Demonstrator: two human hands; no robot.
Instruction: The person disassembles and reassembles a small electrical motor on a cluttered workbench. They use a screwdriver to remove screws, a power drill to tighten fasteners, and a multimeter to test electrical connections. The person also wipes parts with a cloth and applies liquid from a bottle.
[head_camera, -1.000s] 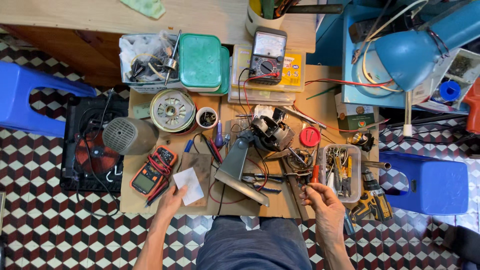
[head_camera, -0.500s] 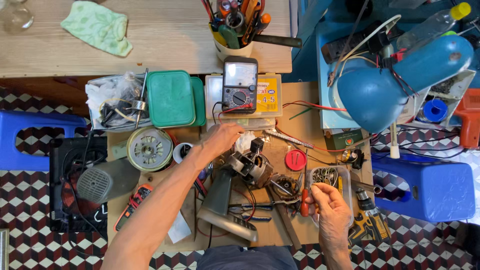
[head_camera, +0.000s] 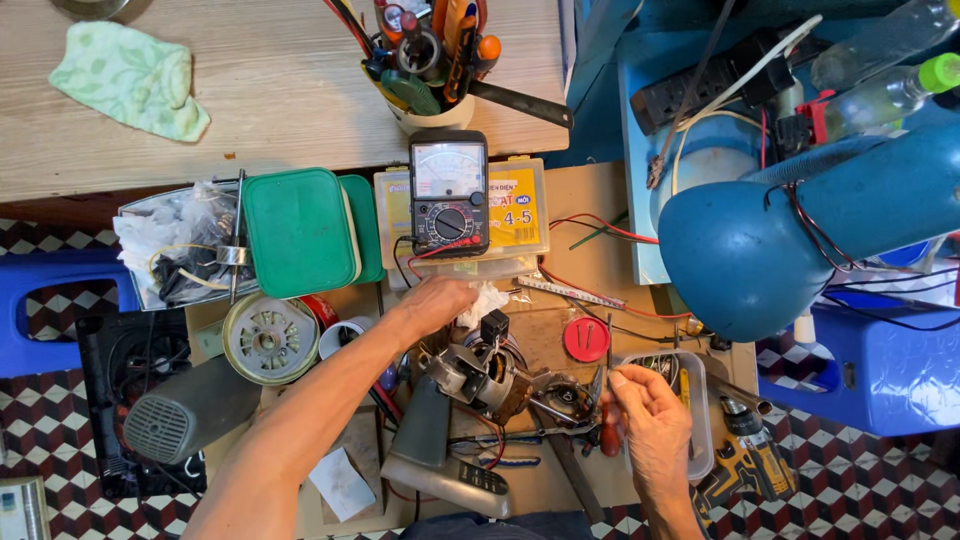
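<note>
A big blue lamp shade (head_camera: 770, 250) hangs over the right side of the cluttered surface (head_camera: 590, 220). Left of it sits a green lidded box (head_camera: 298, 232), and beside that an analogue meter (head_camera: 449, 192) on a yellow case. The bare electric motor (head_camera: 478, 372) lies at the centre, near the front. The left hand (head_camera: 432, 303) reaches across just above the motor, its fingers curled down onto a crumpled white cloth (head_camera: 488, 300). The right hand (head_camera: 648, 412), just right of the motor, is closed around a red-handled screwdriver (head_camera: 609, 425), shaft pointing up.
</note>
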